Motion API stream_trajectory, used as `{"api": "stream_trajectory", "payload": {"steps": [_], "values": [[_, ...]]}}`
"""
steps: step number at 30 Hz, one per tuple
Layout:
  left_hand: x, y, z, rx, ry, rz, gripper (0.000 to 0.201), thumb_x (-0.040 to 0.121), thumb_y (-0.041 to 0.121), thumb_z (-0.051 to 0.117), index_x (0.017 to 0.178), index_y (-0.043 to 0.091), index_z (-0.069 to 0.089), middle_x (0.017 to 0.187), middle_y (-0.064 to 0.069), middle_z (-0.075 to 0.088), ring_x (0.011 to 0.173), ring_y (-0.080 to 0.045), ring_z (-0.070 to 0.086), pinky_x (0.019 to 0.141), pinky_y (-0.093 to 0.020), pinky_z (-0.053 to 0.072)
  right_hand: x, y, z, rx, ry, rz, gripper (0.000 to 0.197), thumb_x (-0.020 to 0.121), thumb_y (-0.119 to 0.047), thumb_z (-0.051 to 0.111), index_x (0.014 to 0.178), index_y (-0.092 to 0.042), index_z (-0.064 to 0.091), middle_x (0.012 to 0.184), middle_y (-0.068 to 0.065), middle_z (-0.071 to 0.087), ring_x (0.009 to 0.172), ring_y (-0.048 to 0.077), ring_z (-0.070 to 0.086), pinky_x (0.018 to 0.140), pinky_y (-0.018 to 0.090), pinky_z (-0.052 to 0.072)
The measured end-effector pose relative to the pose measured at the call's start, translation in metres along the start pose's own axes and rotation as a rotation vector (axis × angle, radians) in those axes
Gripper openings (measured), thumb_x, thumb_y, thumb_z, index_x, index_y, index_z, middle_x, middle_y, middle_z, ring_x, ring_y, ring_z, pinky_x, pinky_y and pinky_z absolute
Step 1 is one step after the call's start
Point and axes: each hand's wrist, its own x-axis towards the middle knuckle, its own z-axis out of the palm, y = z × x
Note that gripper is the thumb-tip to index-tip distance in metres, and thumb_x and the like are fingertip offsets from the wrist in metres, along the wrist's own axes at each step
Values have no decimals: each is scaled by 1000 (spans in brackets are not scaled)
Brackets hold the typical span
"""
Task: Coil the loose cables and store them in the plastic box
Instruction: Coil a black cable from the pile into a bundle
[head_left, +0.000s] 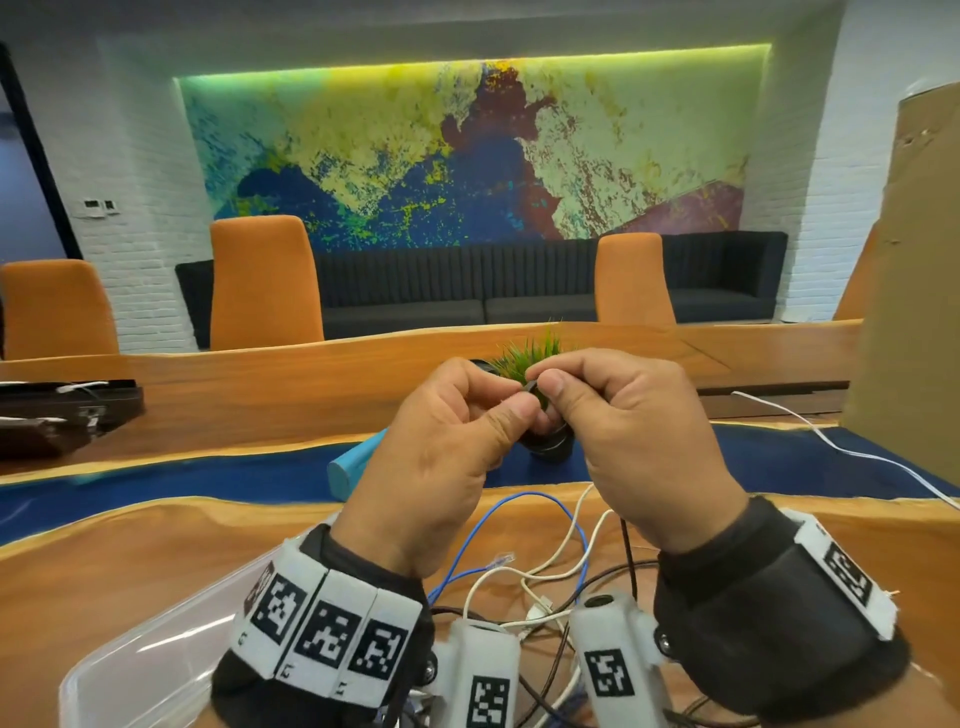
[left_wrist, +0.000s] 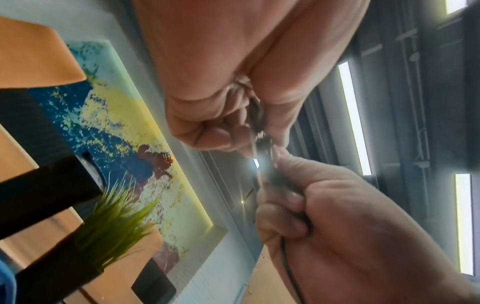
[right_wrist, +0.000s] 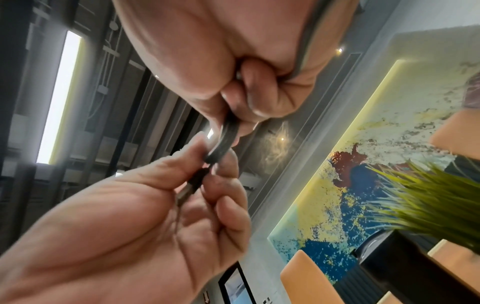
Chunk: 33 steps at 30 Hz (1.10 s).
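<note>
Wooden table (head_left: 130, 545), blue inlay, orange chairs (head_left: 262, 280), mural (head_left: 467, 150)

Looks like an office meeting room or lounge. Long live-edge wooden conference table (head_left: 363, 358) with a blue resin strip down the middle, orange high-back chairs (head_left: 262, 280) lined up on the far side, dark tufted sofa (head_left: 519, 291) against a white brick wall (head_left: 140, 208). Huge abstract mural (head_left: 457, 156) in a recess with greenish LED backlighting. Small fake grass plant (head_left: 535, 348) as a centerpiece. Wrist views catch an exposed dark ceiling with linear light strips (left_wrist: 354, 117). Pretty corporate, definitely not a home.
</note>
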Motion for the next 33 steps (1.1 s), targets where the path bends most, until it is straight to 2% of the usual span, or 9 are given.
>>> {"api": "stream_trajectory", "payload": {"steps": [3,8,12,16,19,21,23,26,33], "values": [[-1,6,-6,133,18,40,9,87,8,68,95,5,68,86,-10,75,70,-2,65,61,-14,48,-1,-1,1,-44,-1,-13,16,95,-14,60,90,-21,74,74,-3,68,74,13,64,67,32,55],[3,9,-31,216,110,36,6,87,4,68,85,9,71,80,-11,74,80,-23,69,78,-35,56,1,-1,-2,-27,-177,54,18,93,-11,62,101,-19,75,82,-7,72,82,6,66,75,18,52],[10,16,-67,250,300,79,17,90,3,65,79,16,69,71,-1,73,71,-11,65,64,-21,53,5,16,-24,-309,-166,77,19,93,-13,61,98,-25,75,84,-13,69,82,1,61,69,11,46],[10,21,-86,243,406,94,16,91,6,65,81,18,67,73,0,73,74,-11,67,63,-22,51,5,27,-26,-693,-178,153,18,95,-22,58,101,-25,75,93,-7,67,85,12,54,72,27,39],[9,22,-77,197,344,86,15,93,5,62,84,16,67,73,1,72,73,-10,66,62,-20,52,4,28,-20,-874,-192,179,18,94,-27,57,97,-27,75,95,0,68,88,22,57,75,34,46],[9,20,-66,134,262,52,15,94,5,60,85,15,67,73,0,72,72,-10,66,64,-21,54,6,22,-21,-706,-65,150,15,93,-21,61,94,-21,76,88,0,69,82,19,59,71,30,46],[8,18,-54,71,181,25,17,95,4,59,84,15,66,72,0,71,71,-11,64,66,-24,54,9,11,-20,-170,104,250,13,93,-13,61,90,-17,74,79,0,70,72,14,64,62,20,52],[7,16,-36,-30,74,-36,15,94,5,57,85,15,64,71,0,70,70,-12,63,65,-23,53,11,-5,-13,590,173,441,12,93,-7,56,91,-10,68,73,5,68,66,14,65,60,22,58],[5,13,-25,-110,-25,-47,8,89,9,57,88,14,64,70,-2,69,68,-11,65,61,-21,55,9,-8,-8,954,94,574,14,94,-9,52,100,-6,64,75,6,68,65,11,66,58,22,58]]}}
